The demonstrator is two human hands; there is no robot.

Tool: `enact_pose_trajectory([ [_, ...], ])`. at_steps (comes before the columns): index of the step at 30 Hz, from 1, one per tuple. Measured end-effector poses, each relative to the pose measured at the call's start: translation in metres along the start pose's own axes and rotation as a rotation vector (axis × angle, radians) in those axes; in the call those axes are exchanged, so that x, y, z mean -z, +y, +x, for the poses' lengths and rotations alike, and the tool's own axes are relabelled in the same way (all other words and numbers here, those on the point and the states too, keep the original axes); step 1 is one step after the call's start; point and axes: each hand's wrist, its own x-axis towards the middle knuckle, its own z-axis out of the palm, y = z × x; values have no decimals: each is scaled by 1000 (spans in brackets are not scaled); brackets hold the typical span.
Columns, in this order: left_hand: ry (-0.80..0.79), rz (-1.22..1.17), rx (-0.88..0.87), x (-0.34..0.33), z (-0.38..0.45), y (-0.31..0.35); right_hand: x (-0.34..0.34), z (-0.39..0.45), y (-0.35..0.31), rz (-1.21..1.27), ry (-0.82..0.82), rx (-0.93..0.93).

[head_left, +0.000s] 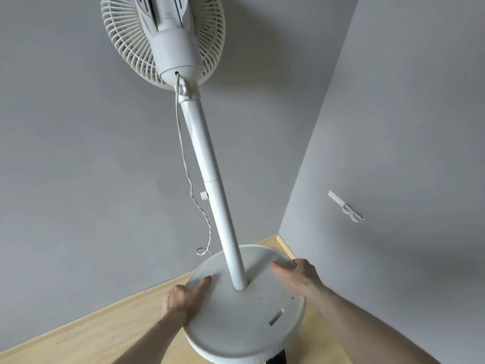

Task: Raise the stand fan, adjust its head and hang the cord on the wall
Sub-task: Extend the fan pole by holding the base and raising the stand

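A white stand fan stands in a room corner, its round base (252, 324) on the wooden floor. Its pole (210, 164) rises away from me to the caged head (162, 40) at the top of the view. My left hand (183, 298) grips the base's left rim, thumb on top. My right hand (299, 277) grips the right rim, fingers curled over the edge. A thin white cord (193, 198) hangs from under the head down the pole's left side and ends in a small loop near the base. A white hook (346, 207) is fixed on the right wall.
Grey walls meet in a corner just behind the fan. A light wooden floor (78, 334) with a skirting strip runs along both walls. A small white knob (203, 195) sticks out of the pole at mid height. Something dark (275, 359) shows under the base's near edge.
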Motion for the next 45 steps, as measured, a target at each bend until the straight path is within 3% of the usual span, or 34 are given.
enact_pose_trajectory([
  [12, 73, -93, 97, -62, 5, 73, 49, 103, 6, -32, -58, 86],
  [25, 170, -298, 351, -225, 26, 161, 111, 299, 61, -164, -262, 228],
  [45, 191, -277, 367, -378, 203, 123, -12, 489, 168, -57, -314, 245],
])
